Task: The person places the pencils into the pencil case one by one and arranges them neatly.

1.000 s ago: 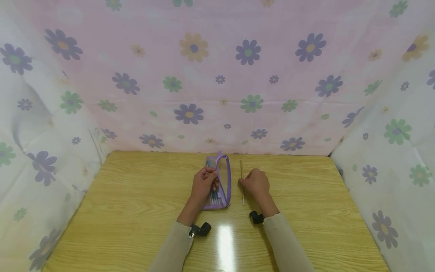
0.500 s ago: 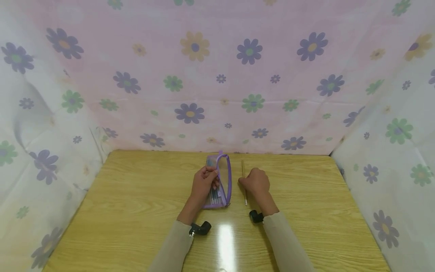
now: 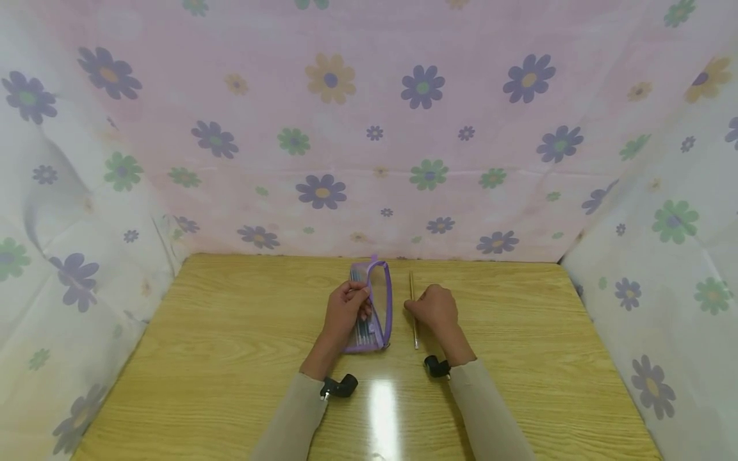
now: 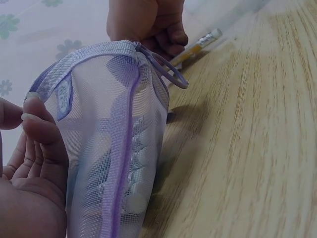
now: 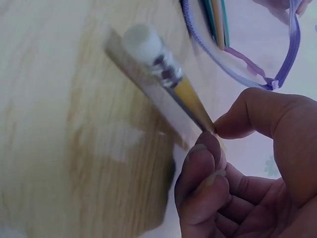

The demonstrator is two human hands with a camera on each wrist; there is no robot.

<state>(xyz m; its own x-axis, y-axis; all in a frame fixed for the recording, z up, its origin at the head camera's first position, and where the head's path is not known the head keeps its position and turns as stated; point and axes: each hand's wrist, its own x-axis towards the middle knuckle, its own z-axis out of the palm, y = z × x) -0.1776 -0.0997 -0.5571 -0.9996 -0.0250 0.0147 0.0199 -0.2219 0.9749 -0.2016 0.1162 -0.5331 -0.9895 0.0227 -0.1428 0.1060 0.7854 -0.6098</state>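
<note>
A mesh pencil case (image 3: 380,330) with purple trim stands with its zipped mouth spread wide, several pencils (image 5: 218,22) inside it. My left hand (image 3: 346,308) pinches the edge of that mouth between thumb and fingers, as the left wrist view shows close up. Just right of the case, my right hand (image 3: 435,308) pinches a yellow pencil (image 5: 190,101) near its middle. White eraser and silver ferrule point toward me, and the pencil lies roughly parallel to the case, close over the table. Eraser ends of the pencils inside show through the mesh in the left wrist view.
The wood-grain table (image 3: 230,358) runs back to a pink flowered cloth (image 3: 369,147), with white flowered cloth on both sides. Black wrist cameras (image 3: 340,387) sit at both cuffs. A bright light reflection (image 3: 382,416) lies on the front of the table.
The pencil in my right hand has shifted slightly, its eraser end swinging a little to the right. My left hand and the case stay nearly where they were.
</note>
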